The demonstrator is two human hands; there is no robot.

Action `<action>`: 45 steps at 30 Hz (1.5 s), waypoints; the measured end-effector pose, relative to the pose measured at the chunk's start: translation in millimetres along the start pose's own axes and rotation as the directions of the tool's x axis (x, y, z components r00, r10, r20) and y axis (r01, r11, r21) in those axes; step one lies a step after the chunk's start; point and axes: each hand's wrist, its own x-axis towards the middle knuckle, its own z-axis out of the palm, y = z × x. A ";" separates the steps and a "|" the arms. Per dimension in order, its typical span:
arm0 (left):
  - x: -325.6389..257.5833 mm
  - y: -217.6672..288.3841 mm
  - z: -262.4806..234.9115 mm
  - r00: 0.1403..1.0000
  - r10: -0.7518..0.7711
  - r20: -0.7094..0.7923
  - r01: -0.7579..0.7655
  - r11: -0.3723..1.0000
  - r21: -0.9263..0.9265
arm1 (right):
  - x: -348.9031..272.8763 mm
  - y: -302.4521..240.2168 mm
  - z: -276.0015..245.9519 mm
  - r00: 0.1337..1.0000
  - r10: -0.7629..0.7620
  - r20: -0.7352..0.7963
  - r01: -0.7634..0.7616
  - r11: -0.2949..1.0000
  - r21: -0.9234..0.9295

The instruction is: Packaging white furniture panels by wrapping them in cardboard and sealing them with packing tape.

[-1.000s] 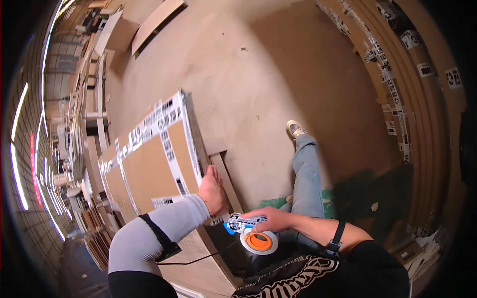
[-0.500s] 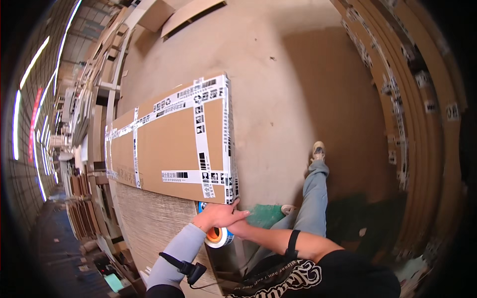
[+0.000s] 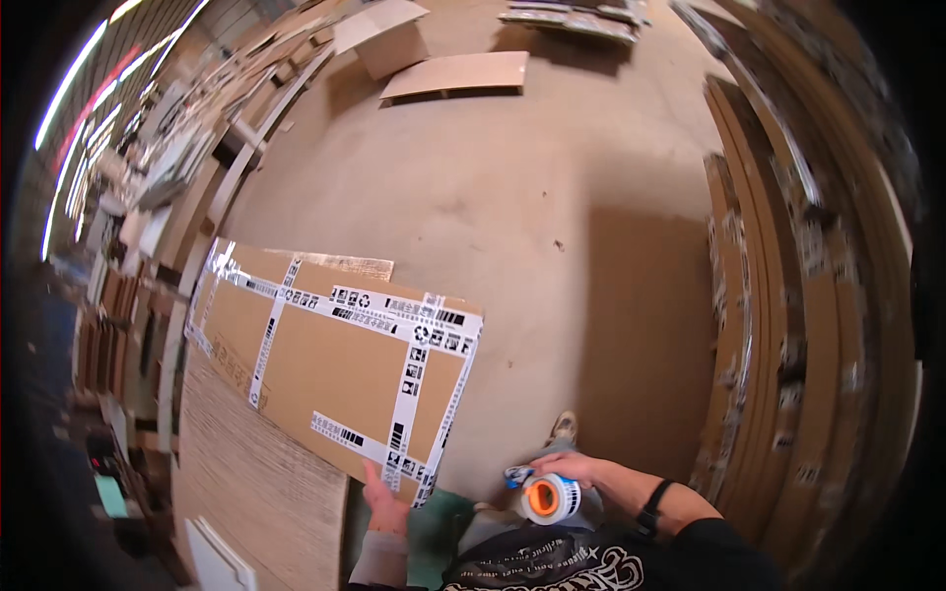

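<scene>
A long flat cardboard box (image 3: 325, 355), bound with strips of white printed tape, lies tilted across a wood-grain worktop (image 3: 236, 443). Its near right corner juts past the worktop's edge. My left hand (image 3: 382, 504) grips the box's near edge, thumb on the top face and the other fingers out of sight underneath. To the right, my right hand (image 3: 570, 469) is closed around a tape dispenser (image 3: 550, 498), which carries a white roll with an orange core and shows blue parts. The dispenser is apart from the box, in front of my body.
Tall stacks of flat cartons (image 3: 759, 295) line the right side. Farther off on the floor are a low board-topped pallet (image 3: 453, 74), an open box (image 3: 382, 34) and another stack (image 3: 572, 20). White panels (image 3: 217, 557) stand by the worktop's near end.
My hands have separated; the right one has carried the tape dispenser to the right, away from the box. My left hand now holds the box's near edge. The box sits more askew, and the view has shifted.
</scene>
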 end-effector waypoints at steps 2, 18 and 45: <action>-24.1 17.6 18.3 0.988 0.040 -0.150 -0.044 0.999 -0.025 | -34.8 -42.1 -21.9 0.999 -0.040 -0.019 0.038 0.996 -0.077; -134.8 -42.4 11.7 0.997 0.069 0.043 -0.028 0.780 -0.626 | -21.0 -287.2 240.2 0.446 0.456 0.770 0.870 -0.425 -0.251; 53.9 -126.1 83.3 0.557 0.097 -0.825 -0.816 -0.120 -0.565 | 33.5 -448.8 149.5 0.494 0.659 0.567 0.869 -0.351 -0.350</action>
